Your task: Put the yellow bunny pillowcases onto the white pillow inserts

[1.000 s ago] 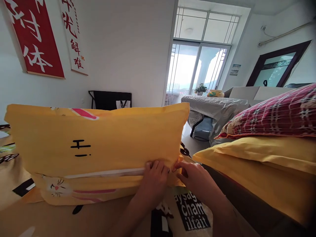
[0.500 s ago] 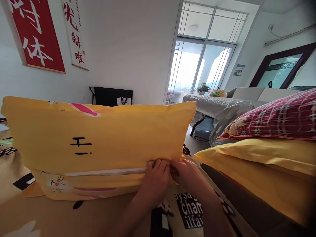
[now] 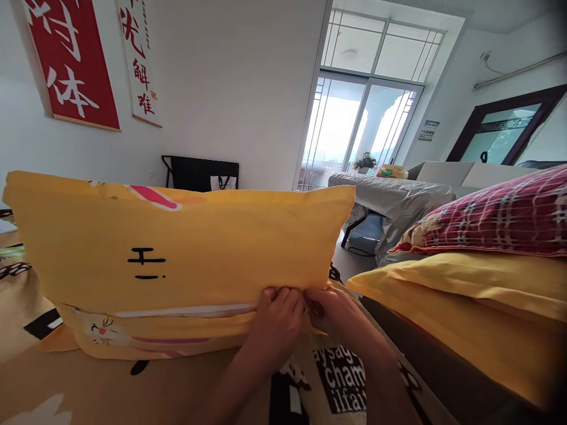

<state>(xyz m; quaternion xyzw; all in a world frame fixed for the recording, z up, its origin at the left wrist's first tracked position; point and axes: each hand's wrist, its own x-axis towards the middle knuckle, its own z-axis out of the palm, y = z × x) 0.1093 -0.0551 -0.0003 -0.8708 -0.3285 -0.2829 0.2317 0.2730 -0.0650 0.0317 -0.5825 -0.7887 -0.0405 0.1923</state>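
A yellow pillow (image 3: 230,242) with "Hi" lettering and rabbit prints stands on its long side on a patterned bedspread (image 3: 177,389). Along its lower front runs an opening in the pillowcase, with a pale strip (image 3: 186,310) showing inside. My left hand (image 3: 281,316) is closed on the pillowcase edge near the opening's right end, knuckles up. Right beside it, my right hand (image 3: 330,310) pinches the same edge close to the pillow's lower right corner. Whether a zipper pull is between the fingers is hidden.
To the right, a red plaid pillow (image 3: 491,212) lies on yellow pillows (image 3: 478,307). Behind stand a plastic-covered table (image 3: 390,192) with a potted plant (image 3: 365,160) and a black folding rack (image 3: 190,173). A sliding glass door (image 3: 354,124) is in the far wall.
Both hands stay at nearly the same spot on the pillowcase edge, with only slight finger movement. The view has shifted a little, and the pillow is otherwise unchanged.
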